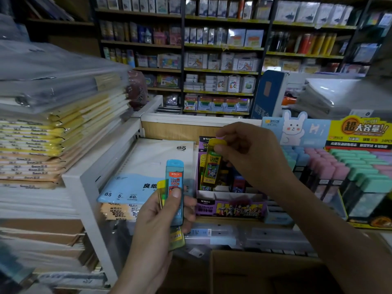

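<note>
The right hand (250, 153) pinches a yellow lead case (212, 166) by its top, upright just over the purple display box (231, 207) — slotting it into the row, I'd say. The left hand (161, 217) grips a blue case (175, 185) with a yellow spare (161, 192) behind. Next comes lining it up with a free slot, then easing it down.
</note>
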Available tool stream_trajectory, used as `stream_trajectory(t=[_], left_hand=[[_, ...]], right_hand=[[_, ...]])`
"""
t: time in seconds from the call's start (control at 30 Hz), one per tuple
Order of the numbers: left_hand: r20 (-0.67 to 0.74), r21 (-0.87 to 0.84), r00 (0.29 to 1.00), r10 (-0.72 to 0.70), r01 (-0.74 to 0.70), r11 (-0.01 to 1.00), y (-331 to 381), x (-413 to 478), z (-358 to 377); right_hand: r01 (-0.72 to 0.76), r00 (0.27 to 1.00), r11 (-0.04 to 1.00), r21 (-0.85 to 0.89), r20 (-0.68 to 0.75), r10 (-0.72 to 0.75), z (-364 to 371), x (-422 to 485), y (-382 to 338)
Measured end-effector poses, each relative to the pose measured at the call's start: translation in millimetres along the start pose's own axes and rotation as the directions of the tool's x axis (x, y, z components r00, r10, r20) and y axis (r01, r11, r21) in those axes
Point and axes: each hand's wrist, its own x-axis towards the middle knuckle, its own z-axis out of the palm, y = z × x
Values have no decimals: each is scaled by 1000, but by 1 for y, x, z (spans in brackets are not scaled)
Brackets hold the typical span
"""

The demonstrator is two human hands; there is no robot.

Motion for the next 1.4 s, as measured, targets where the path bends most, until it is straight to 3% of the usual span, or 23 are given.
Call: stream_trajectory(t=[0.33,0.47,0.6,0.73,0.8,0.87,0.93,1.03,1.23,1.4], left_hand=[[31,-50,1000,-2,3,999,-1,4,-5],[49,-104,999,-25,30,994,-1,4,-5],[74,-169,997,-40,52,984,1,3,-1],[115,-125,993,-24,39,991,1,1,-1],[133,-81,991,-16,26,996,1,-1,0],[162,-45,987,-1,9,999,1,-4,3],[196,-12,980,14,-12,1000,0,-6,9],[227,12,974,16,-20,1000,-4,-9,20],[237,72,971,-28,11,997,-12,-15,37],[212,27,974,-79,75,997,-12,-17,44]], right_hand=[[174,985,953,-250,58,-165,11,-1,4],[290,955,890,-352,162,-247,19,-5,7],[315,943,874,-370,224,-245,23,-7,10],[301,949,883,-359,199,-243,20,-10,5],[251,968,917,-309,82,-237,16,-16,1],[114,993,986,-119,-23,-118,10,-23,-3],[-37,999,992,122,22,35,5,-28,-6],[-134,986,943,304,138,96,-2,-35,-8],[-173,979,894,414,171,110,-25,-46,1],[-124,991,885,449,10,134,-57,-46,15]])
